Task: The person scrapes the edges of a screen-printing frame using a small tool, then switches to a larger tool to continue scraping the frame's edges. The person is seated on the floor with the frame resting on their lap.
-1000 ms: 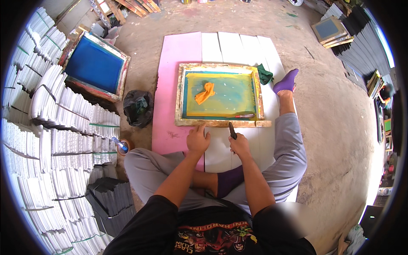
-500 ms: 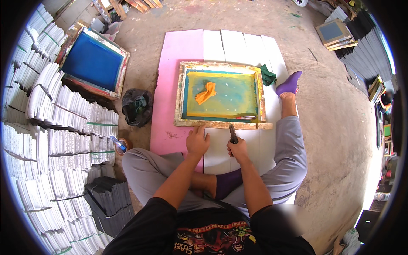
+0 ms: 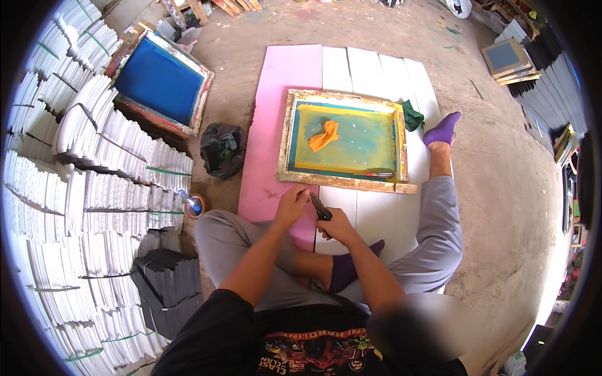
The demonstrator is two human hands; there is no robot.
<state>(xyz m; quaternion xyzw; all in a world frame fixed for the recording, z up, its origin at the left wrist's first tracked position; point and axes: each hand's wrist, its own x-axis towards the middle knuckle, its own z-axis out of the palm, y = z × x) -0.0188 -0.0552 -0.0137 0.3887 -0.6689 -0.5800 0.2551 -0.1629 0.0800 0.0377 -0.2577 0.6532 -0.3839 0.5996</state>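
Note:
In front of my crossed legs, my right hand [image 3: 337,225] is closed around a dark, pliers-like hand tool [image 3: 320,207] pointing up and to the left. My left hand [image 3: 293,203] is right beside the tool's tip, fingers curled and pinched together; anything small between them is hidden. Beyond both hands lies a screen-printing frame [image 3: 348,183] with paint-stained wooden edges and yellow and teal mesh. An orange cloth [image 3: 324,136] rests crumpled on the mesh. A slim red-and-white tool [image 3: 379,174] lies along the frame's near inner edge.
Pink and white boards [image 3: 266,135] lie under the frame. A dark green cloth [image 3: 412,115] touches its far right corner. On the left are a black plastic bag [image 3: 222,150], a pot with a blue-handled item [image 3: 195,205], a blue screen frame [image 3: 160,78] and tall paper stacks [image 3: 119,216].
Both hands have drawn back from the frame's near edge and come together. My left fingers, spread before, are now pinched by the tool's tip. The whole view has shifted slightly.

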